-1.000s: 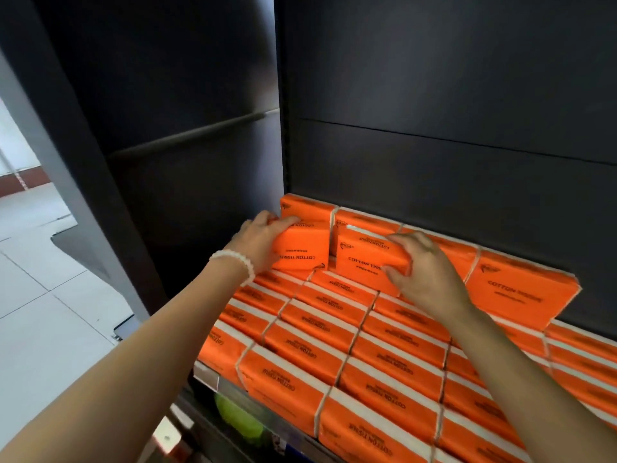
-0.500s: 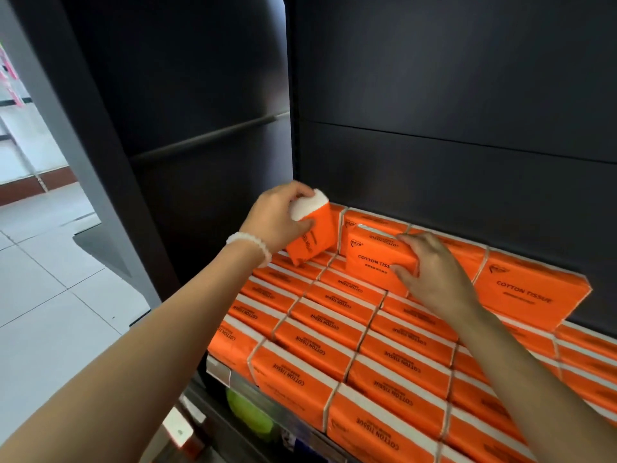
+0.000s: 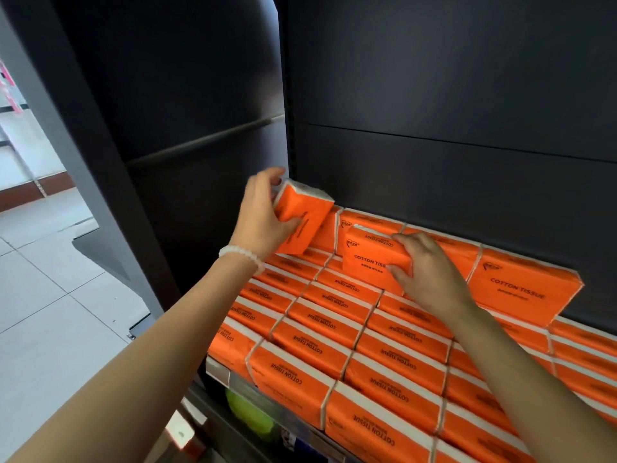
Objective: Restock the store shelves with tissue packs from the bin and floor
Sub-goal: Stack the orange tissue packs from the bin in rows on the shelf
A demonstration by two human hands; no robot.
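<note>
Orange "COTTON TISSUE" packs cover the dark shelf point(image 3: 218, 372) in flat rows. My left hand point(image 3: 260, 215), with a white bead bracelet at the wrist, grips one orange tissue pack point(image 3: 305, 222) tilted up on end at the back left corner, its white end upward. My right hand point(image 3: 424, 269) holds a second upright pack point(image 3: 370, 259) standing on the flat layer, fingers curled round its right edge. Another upright pack point(image 3: 521, 289) stands further right against the back panel.
A dark back panel point(image 3: 450, 95) and a dark side panel point(image 3: 187, 95) enclose the shelf. White tiled floor point(image 3: 43, 312) lies to the left. Something green point(image 3: 247, 412) shows on the level below the shelf edge.
My left hand has lifted its pack off the stack and turned it upright toward the back left corner. My right hand has stayed on its upright pack.
</note>
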